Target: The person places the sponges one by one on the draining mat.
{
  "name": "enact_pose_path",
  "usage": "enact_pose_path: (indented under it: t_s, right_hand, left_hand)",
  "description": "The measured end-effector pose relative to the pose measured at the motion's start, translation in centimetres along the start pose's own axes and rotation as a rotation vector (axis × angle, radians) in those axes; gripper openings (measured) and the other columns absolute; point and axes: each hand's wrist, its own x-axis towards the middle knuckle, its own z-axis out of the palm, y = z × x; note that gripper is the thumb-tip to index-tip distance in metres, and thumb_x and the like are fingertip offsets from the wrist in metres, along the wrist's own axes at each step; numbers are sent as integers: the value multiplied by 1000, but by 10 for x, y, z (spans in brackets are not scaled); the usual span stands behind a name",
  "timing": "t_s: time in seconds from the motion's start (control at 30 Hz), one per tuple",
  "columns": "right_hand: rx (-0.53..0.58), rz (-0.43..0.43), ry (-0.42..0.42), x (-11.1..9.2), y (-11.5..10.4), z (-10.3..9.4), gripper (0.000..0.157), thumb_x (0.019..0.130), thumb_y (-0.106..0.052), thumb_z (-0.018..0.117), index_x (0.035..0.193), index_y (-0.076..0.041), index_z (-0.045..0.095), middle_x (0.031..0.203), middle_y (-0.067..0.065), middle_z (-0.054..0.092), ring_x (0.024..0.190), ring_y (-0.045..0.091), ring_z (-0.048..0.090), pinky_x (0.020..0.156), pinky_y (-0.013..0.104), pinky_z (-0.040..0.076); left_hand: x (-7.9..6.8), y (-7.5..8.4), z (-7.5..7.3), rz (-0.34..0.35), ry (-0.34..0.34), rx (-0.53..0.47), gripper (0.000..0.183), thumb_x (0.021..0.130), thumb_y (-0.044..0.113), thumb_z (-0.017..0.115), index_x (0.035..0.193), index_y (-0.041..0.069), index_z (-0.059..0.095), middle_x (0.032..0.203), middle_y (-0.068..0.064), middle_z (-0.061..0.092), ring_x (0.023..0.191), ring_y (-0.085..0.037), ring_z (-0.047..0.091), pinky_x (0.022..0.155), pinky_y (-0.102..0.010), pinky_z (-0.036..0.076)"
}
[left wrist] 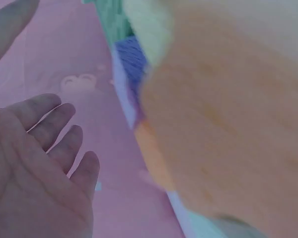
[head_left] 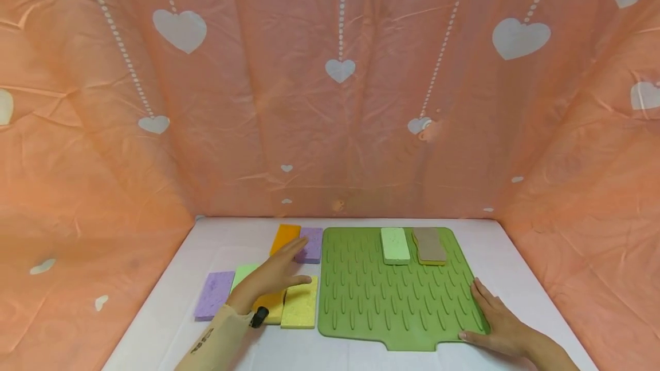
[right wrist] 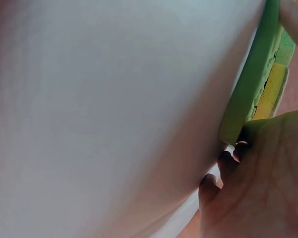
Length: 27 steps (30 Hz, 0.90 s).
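Note:
My left hand (head_left: 278,271) hovers over several sponges left of the mat, thumb and fingers spread, holding nothing. Under and around it lie an orange sponge (head_left: 282,238), a purple sponge (head_left: 311,248), a yellow sponge (head_left: 300,308), an amber sponge (head_left: 270,309) and a light green sponge (head_left: 244,273). In the left wrist view the left palm (left wrist: 39,168) shows relaxed fingers. My right hand (head_left: 500,325) rests at the green ridged mat's (head_left: 381,308) lower right, fingers along its side, thumb at its front edge. The right wrist view shows fingertips (right wrist: 226,161) beside the mat's thick edge (right wrist: 243,89).
On the mat's far part sit a pale green sponge (head_left: 395,245) and a grey-topped yellow sponge (head_left: 429,244). Another purple sponge (head_left: 213,295) lies at the far left. A peach curtain (head_left: 309,147) with hearts encloses the white table (head_left: 165,325) at back and sides.

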Motion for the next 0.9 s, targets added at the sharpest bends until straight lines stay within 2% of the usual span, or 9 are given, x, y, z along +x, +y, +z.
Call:
enact_pose_path:
  t_s: [0.07,0.13,0.23,0.4,0.67,0.9]
  right_hand:
    - [1,-3,5,0,0,-1,110,81,-51,78,154,11,22,163,25,15,144,3,-4,105,0,-11]
    - [4,-5,7,0,0,-1,110,81,-50,79,153,11,23,163,25,15,137,-11,-9,104,0,-12]
    - [6,-8,9,0,0,-1,110,81,-50,79,153,11,23,163,24,15,131,-18,-12,104,-1,-12]
    - [14,-15,10,-1,-1,1,110,81,-49,79,153,12,23,164,24,14,133,-17,-11,104,-1,-12]
    - [12,-1,-6,-1,0,3,110,81,-50,78,153,12,22,162,27,16,130,-20,-13,102,-1,-13]
    - [-11,-20,19,-1,1,4,110,80,-49,79,153,12,23,164,23,13,130,-22,-15,103,-1,-12]
  left_hand:
    - [-6,-5,0,-3,1,7,98,86,50,75,161,13,22,166,-12,18,152,-34,18,118,-60,25]
    - [-12,-10,-2,-16,3,22,98,86,51,74,161,13,22,166,-13,18,152,-35,18,117,-61,26]
    - [-23,-15,-5,-33,10,32,98,86,52,73,161,15,22,166,-11,19,151,-37,18,116,-63,26]
    - [-42,-23,-12,-45,25,31,98,87,53,72,161,12,22,166,-13,20,150,-44,17,114,-68,24]
    - [-65,-41,-24,-55,80,122,99,85,48,77,158,3,27,163,-20,24,149,-44,20,116,-65,20]
    - [-86,-59,-31,-80,116,109,100,84,51,76,156,1,29,161,-22,27,147,-47,20,116,-66,17]
